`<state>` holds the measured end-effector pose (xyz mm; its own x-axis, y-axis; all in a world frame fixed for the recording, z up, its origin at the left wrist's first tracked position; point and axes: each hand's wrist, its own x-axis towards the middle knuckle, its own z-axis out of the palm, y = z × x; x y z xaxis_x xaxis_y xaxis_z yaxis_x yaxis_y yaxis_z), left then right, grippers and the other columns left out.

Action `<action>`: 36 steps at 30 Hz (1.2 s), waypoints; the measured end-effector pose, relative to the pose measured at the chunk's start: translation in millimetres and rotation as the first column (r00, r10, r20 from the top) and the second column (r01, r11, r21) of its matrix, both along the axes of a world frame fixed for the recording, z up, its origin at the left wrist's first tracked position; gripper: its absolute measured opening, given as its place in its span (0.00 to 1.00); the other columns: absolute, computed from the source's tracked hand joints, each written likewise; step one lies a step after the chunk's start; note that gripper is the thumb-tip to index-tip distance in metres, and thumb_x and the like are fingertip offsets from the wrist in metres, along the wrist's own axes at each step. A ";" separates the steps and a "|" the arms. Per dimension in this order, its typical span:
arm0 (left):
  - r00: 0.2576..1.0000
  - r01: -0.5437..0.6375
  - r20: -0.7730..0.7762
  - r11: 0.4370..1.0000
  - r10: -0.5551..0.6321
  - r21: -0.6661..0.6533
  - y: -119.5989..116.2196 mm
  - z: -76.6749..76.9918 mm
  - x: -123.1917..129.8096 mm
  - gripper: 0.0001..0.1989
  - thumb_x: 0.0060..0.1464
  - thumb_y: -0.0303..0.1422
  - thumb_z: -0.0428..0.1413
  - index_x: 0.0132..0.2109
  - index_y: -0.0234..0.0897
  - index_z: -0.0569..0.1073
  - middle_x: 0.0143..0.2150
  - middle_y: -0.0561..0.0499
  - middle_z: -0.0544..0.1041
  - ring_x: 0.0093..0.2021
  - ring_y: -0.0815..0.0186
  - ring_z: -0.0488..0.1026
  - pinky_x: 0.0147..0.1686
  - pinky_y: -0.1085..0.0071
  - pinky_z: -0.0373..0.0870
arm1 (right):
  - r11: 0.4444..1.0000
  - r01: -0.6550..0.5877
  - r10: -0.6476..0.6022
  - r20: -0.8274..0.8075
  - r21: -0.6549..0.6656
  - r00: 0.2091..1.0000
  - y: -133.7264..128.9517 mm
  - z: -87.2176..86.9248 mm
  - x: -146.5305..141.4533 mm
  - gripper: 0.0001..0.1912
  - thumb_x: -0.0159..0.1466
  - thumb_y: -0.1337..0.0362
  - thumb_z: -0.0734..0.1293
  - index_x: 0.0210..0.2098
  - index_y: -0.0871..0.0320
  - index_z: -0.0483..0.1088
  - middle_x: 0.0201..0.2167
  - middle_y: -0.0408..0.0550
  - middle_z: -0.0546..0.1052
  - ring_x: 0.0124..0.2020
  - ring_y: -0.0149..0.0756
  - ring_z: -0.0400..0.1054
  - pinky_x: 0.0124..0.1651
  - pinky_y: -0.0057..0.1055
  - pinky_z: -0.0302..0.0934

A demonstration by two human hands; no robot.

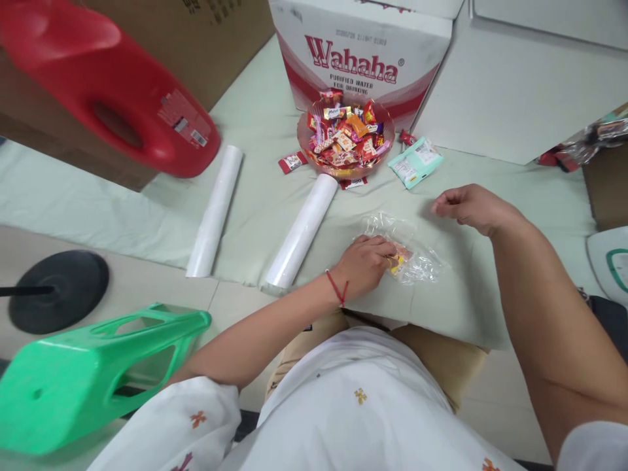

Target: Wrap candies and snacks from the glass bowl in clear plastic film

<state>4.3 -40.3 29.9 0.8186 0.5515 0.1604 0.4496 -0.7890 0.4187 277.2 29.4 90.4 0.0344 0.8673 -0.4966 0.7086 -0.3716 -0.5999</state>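
My left hand (362, 265), with a red string at the wrist, is bent over a small yellow and orange packet (398, 259), fingers curled on it. Crinkled clear plastic film (422, 265) lies under and around that packet on the pale green cloth. To the right, my right hand (473, 208) hovers above the cloth with its fingers curled together and nothing visible in them. A mint-green packet (416, 162) lies just beyond it. Farther back, a clear amber-tinted bowl (344, 171) holds many wrapped candies (346, 136).
Two white film rolls (214, 210) (301, 230) lie left of my hands. A Wahaha carton (363, 59) stands behind the bowl. Loose red candy wrappers (293, 161) lie beside it. A red jug (122, 98) is at the left, with a green stool (98, 366) below.
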 end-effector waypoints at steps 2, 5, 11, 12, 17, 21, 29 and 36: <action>1.000 -0.004 0.003 1.000 0.004 0.009 0.1 0.0 -0.1 0.17 0.70 0.26 0.48 0.52 0.44 0.80 0.58 0.51 0.80 0.53 0.64 0.73 0.48 0.62 0.63 | 0.996 -0.074 0.074 -0.013 -0.046 0.997 -8.4 -4.7 -5.5 0.22 0.48 0.44 0.78 0.30 0.55 0.78 0.32 0.46 0.78 0.34 0.36 0.65 0.36 0.32 0.56; 1.000 -0.014 0.011 1.000 0.014 0.018 -0.2 -1.1 0.1 0.16 0.70 0.27 0.49 0.50 0.43 0.81 0.57 0.51 0.80 0.52 0.63 0.73 0.47 0.62 0.62 | 0.963 -0.223 0.223 -0.020 -0.148 0.975 -19.4 -12.8 -15.4 0.17 0.46 0.50 0.79 0.26 0.54 0.77 0.25 0.44 0.76 0.31 0.37 0.65 0.35 0.33 0.57; 1.000 0.000 0.031 1.000 0.000 -0.002 1.3 -1.1 2.1 0.17 0.71 0.26 0.47 0.51 0.44 0.80 0.61 0.52 0.79 0.55 0.63 0.73 0.48 0.63 0.62 | 0.991 -0.097 0.094 -0.038 -0.090 0.995 -19.1 -2.2 15.4 0.14 0.48 0.51 0.77 0.27 0.54 0.79 0.30 0.48 0.80 0.31 0.38 0.67 0.35 0.34 0.58; 1.000 0.004 0.031 1.000 -0.004 -0.009 1.6 -0.5 2.2 0.17 0.71 0.26 0.47 0.50 0.43 0.81 0.61 0.52 0.79 0.56 0.63 0.73 0.49 0.63 0.62 | 0.997 -0.037 0.035 -0.030 -0.063 0.999 -18.1 0.0 21.2 0.15 0.48 0.50 0.77 0.28 0.55 0.79 0.31 0.49 0.80 0.31 0.37 0.66 0.34 0.34 0.57; 0.999 0.007 0.049 1.000 -0.006 -0.019 1.7 0.6 1.8 0.17 0.71 0.27 0.47 0.49 0.44 0.81 0.61 0.53 0.79 0.56 0.63 0.73 0.49 0.63 0.62 | 0.999 0.028 -0.029 0.021 0.036 0.999 -19.0 -6.0 9.2 0.21 0.52 0.45 0.76 0.35 0.54 0.79 0.32 0.45 0.77 0.32 0.35 0.65 0.35 0.32 0.57; 1.000 -0.006 0.024 1.000 0.007 -0.011 1.6 -0.6 1.8 0.16 0.70 0.26 0.49 0.51 0.45 0.81 0.60 0.53 0.79 0.55 0.63 0.74 0.48 0.63 0.62 | 0.982 -0.153 0.152 -0.017 -0.109 0.988 -23.3 -14.3 -10.4 0.18 0.46 0.51 0.80 0.31 0.54 0.79 0.26 0.42 0.76 0.30 0.35 0.65 0.36 0.33 0.58; 0.999 0.017 0.033 1.000 -0.016 -0.025 3.1 -1.0 3.0 0.16 0.70 0.26 0.48 0.49 0.43 0.80 0.62 0.54 0.78 0.56 0.63 0.73 0.51 0.64 0.62 | 0.998 0.062 -0.062 -0.077 -0.009 0.995 -23.9 -5.5 30.2 0.20 0.47 0.46 0.78 0.30 0.54 0.78 0.29 0.44 0.76 0.30 0.33 0.61 0.34 0.33 0.55; 0.999 0.004 0.036 1.000 -0.004 0.008 2.1 -2.6 2.8 0.17 0.70 0.25 0.49 0.51 0.45 0.80 0.60 0.53 0.79 0.56 0.63 0.73 0.48 0.63 0.62 | 0.993 -0.105 0.099 -0.104 -0.058 0.990 -15.7 -21.2 -20.4 0.21 0.45 0.47 0.79 0.29 0.56 0.78 0.25 0.44 0.75 0.29 0.35 0.64 0.33 0.32 0.58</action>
